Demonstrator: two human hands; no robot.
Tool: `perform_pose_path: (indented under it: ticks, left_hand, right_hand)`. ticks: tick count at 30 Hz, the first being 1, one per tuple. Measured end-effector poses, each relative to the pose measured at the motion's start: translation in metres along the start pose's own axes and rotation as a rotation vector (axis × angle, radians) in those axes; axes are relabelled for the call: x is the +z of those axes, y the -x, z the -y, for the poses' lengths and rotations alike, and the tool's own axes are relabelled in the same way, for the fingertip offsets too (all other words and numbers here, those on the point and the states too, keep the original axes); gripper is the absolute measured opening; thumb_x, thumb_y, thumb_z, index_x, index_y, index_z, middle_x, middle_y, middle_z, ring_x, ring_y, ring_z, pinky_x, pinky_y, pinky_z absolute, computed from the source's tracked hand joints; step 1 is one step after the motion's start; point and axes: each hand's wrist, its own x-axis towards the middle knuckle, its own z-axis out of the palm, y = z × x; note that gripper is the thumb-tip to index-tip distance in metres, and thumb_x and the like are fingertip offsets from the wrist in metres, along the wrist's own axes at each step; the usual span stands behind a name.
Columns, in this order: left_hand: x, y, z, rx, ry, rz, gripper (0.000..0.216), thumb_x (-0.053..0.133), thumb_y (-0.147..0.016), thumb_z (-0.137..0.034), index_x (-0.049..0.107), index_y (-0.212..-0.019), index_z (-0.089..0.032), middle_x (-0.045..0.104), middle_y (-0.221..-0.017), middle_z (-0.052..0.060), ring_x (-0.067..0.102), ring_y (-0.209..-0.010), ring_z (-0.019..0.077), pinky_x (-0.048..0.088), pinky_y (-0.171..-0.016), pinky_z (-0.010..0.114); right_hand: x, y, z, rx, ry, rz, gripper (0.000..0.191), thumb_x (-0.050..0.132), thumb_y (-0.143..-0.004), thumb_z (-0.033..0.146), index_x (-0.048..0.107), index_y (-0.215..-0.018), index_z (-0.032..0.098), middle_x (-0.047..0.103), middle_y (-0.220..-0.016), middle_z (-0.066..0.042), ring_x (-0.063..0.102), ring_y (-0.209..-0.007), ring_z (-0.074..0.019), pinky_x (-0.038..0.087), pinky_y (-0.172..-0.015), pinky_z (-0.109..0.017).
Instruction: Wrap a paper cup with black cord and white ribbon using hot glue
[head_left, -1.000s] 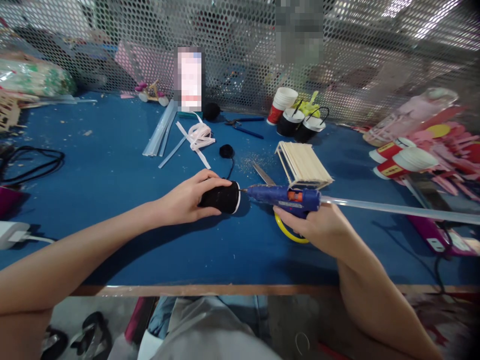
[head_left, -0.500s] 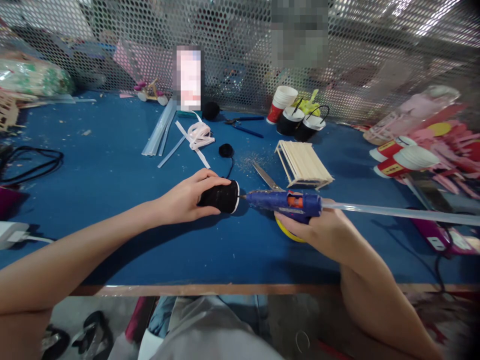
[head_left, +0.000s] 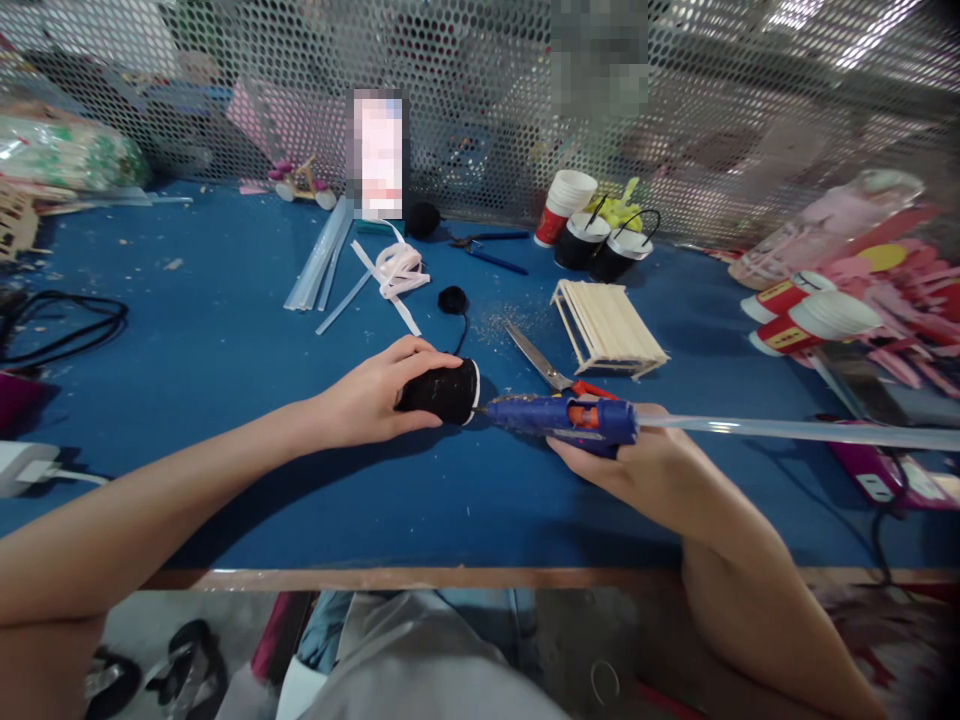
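Note:
My left hand is wrapped round a black-covered paper cup, which lies on its side with its white rim facing right. A black cord runs from behind the cup to a small black coil. In my right hand is a blue glue gun, with a long clear glue stick sticking out of its back. The nozzle is at the lower part of the cup's rim; whether it touches, I cannot tell. Scissors with red handles lie just behind the gun, partly hidden by it.
A small wooden stick rack stands behind the glue gun. Two black cups with handles and stacked paper cups are farther back. Blue-handled pliers, white ribbon and spare glue sticks lie toward the perforated screen.
The glue gun has moved slightly down and left, its nozzle going from the middle of the cup's rim to the lower part. The scissors' red handle shows more. My left hand stays put.

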Motion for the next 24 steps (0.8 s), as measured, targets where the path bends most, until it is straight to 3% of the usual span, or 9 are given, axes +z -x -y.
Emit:
perform_pose_path:
  ticks: [4, 8, 14, 18, 24]
  left_hand:
    - [0.0, 0.001, 0.0, 0.007, 0.004, -0.012, 0.057, 0.063, -0.079, -0.03, 0.04, -0.131, -0.021, 0.047, -0.121, 0.01, 0.048, -0.114, 0.0225, 0.042, -0.099, 0.039]
    - [0.0, 0.002, 0.0, 0.024, 0.01, -0.012, 0.056, 0.063, -0.08, -0.029, 0.04, -0.131, -0.02, 0.047, -0.121, 0.011, 0.049, -0.113, 0.0228, 0.042, -0.098, 0.039]
    - [0.0, 0.001, 0.0, 0.03, 0.019, -0.009, 0.055, 0.062, -0.08, -0.029, 0.04, -0.131, -0.021, 0.046, -0.122, 0.012, 0.049, -0.113, 0.0235, 0.043, -0.097, 0.039]
    - [0.0, 0.002, -0.001, 0.033, 0.013, -0.007, 0.054, 0.061, -0.081, -0.03, 0.041, -0.13, -0.02, 0.045, -0.122, 0.012, 0.048, -0.113, 0.0232, 0.044, -0.096, 0.038]
    - [-0.001, 0.002, -0.003, 0.039, -0.002, 0.001, 0.053, 0.06, -0.081, -0.029, 0.041, -0.13, -0.018, 0.045, -0.121, 0.013, 0.047, -0.113, 0.0236, 0.043, -0.095, 0.038]
  right_hand:
    - [-0.002, -0.005, -0.002, -0.009, -0.039, -0.037, 0.04, 0.041, -0.072, 0.0, 0.071, -0.08, 0.025, 0.055, -0.048, -0.001, 0.053, -0.051, -0.0155, 0.039, -0.055, -0.028]
    - [-0.002, -0.01, -0.004, 0.074, -0.108, -0.051, 0.047, 0.037, -0.072, -0.004, 0.073, -0.084, 0.024, 0.049, -0.041, -0.001, 0.049, -0.045, -0.016, 0.037, -0.051, -0.029]
    - [0.001, -0.02, -0.011, 0.392, -0.486, 0.131, 0.037, 0.036, -0.083, 0.02, 0.072, -0.074, 0.019, 0.03, -0.03, 0.003, 0.033, -0.033, -0.0124, 0.03, -0.039, -0.027]
    - [0.002, -0.029, -0.013, 0.575, -0.663, 0.131, 0.029, 0.045, -0.08, 0.032, 0.067, -0.066, 0.018, 0.041, -0.036, 0.002, 0.039, -0.036, -0.0117, 0.033, -0.039, -0.025]
    - [0.007, -0.036, -0.009, 0.692, -0.709, 0.077, 0.02, 0.049, -0.078, 0.027, 0.065, -0.07, 0.019, 0.045, -0.039, 0.002, 0.047, -0.043, -0.0141, 0.036, -0.042, -0.026]
